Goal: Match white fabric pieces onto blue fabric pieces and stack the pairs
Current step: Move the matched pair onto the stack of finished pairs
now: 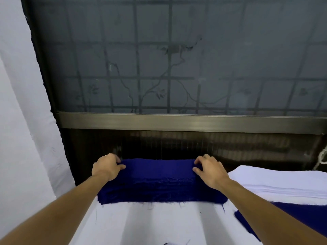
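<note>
Blue stack (pixel 159 184) sits at the far edge of the white-covered table (pixel 141 225), frayed near edge toward the viewer. Left hand (pixel 108 166) pinches its far left corner, thumb on top, fingers curled over the back. Right hand (pixel 209 171) pinches the far right corner likewise. White stack (pixel 283 181) lies just right of it, overlapping a blue piece (pixel 251 220). Barred window (pixel 177 59) behind.
</note>
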{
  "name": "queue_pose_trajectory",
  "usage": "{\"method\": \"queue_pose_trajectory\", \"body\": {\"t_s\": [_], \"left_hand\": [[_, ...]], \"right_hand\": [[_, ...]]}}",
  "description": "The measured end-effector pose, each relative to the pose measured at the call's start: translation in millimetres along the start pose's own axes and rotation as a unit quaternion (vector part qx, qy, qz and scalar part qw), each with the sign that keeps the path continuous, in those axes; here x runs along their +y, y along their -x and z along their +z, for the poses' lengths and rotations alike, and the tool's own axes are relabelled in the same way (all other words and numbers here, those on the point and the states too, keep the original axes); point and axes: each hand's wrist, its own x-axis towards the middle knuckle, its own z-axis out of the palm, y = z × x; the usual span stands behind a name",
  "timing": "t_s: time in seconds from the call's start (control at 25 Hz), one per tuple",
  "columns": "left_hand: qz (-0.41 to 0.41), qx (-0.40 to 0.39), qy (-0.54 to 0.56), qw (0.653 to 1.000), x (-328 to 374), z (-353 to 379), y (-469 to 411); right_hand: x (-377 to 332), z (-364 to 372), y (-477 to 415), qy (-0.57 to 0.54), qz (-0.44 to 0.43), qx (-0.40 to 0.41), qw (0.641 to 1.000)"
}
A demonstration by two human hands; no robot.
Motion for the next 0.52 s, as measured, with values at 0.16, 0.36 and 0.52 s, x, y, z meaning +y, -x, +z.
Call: {"method": "queue_pose_trajectory", "body": {"t_s": [0.16, 0.36, 0.52], "left_hand": [[0.045, 0.000, 0.001, 0.999, 0.7, -3.0, -2.7], [0.081, 0.007, 0.013, 0.997, 5.6, -8.6, 3.4], [0.124, 0.045, -0.027, 0.991, 9.7, -16.3, 13.3]], "right_hand": [[-2.3, 11.3, -1.6, 0.034, 0.001, 0.017, 0.999], [-6.3, 13.2, 0.1, 0.056, 0.010, 0.005, 0.998], [-10.3, 14.2, 2.3, 0.065, 0.011, -0.002, 0.998]]}}
